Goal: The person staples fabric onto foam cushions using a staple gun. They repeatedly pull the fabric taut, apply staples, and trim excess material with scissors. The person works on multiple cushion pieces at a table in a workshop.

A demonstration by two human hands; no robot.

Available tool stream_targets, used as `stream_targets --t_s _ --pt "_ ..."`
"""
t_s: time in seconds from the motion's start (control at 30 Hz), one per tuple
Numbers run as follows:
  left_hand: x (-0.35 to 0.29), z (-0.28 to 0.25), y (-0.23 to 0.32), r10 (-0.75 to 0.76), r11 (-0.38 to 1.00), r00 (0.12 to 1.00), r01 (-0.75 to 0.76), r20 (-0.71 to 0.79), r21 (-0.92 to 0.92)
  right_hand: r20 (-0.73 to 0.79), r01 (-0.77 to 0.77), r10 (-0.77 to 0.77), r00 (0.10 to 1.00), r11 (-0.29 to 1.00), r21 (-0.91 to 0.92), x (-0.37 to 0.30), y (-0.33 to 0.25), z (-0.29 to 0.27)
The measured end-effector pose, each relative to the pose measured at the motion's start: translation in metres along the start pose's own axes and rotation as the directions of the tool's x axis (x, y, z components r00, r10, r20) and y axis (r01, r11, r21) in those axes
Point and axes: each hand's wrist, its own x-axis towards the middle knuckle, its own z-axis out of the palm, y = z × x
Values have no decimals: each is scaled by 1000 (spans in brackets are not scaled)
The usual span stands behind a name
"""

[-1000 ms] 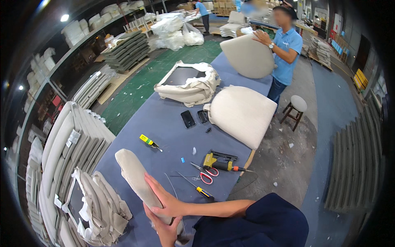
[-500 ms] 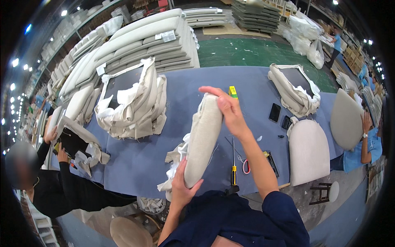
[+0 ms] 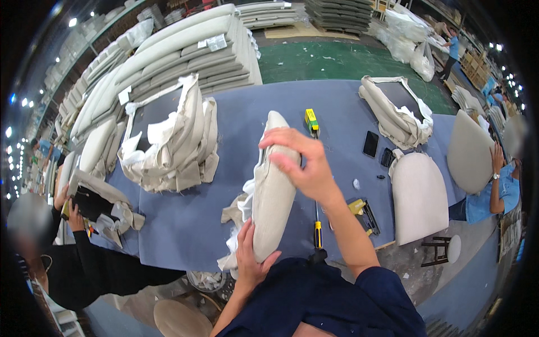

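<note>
A beige upholstered seat cushion (image 3: 275, 208) stands on edge in front of me, with loose fabric and white lining hanging along its left side. My left hand (image 3: 252, 261) holds it near the lower end, thumb on the near side and fingers against the fabric-flap side. Higher up, my right hand (image 3: 300, 163) is wrapped over the edge, fingers reaching to the left side and thumb on the padded face. To the right of the cushion lies a screwdriver with a yellow and black handle (image 3: 318, 235). A staple gun (image 3: 364, 216) is partly behind my right forearm.
On the blue-grey table (image 3: 241, 106) are a stack of covers (image 3: 185, 146), a yellow-green box (image 3: 311, 121), a phone (image 3: 370, 144), another cushion pile (image 3: 401, 112) and a finished-looking cushion (image 3: 420, 196). Co-workers handle a seat at left (image 3: 92, 205) and a panel at right (image 3: 473, 153).
My right hand has gone from resting on the cushion's upper edge to wrapping over it farther down. The cushion's top end has tilted away to the left. The whole view has shifted slightly.
</note>
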Motion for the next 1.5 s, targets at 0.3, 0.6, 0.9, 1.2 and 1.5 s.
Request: stream_targets --t_s 0.3,0.6,0.9,1.2,1.5 --pt "114 -31 24 148 945 969 -198 -197 -262 59 34 -34 998 999 -1 1 -13 19" --pt "225 -28 30 426 759 888 -248 172 -602 27 -172 170 985 975 144 1 -7 22" --pt "274 -47 5 399 706 843 -31 361 -707 54 -306 301 952 939 159 44 10 29" --pt "267 -9 2 241 484 923 154 301 -861 -136 -186 190 972 982 44 13 14 34" --pt "258 -15 5 194 688 922 115 334 -716 -244 -313 321 915 947 70 -35 12 55"
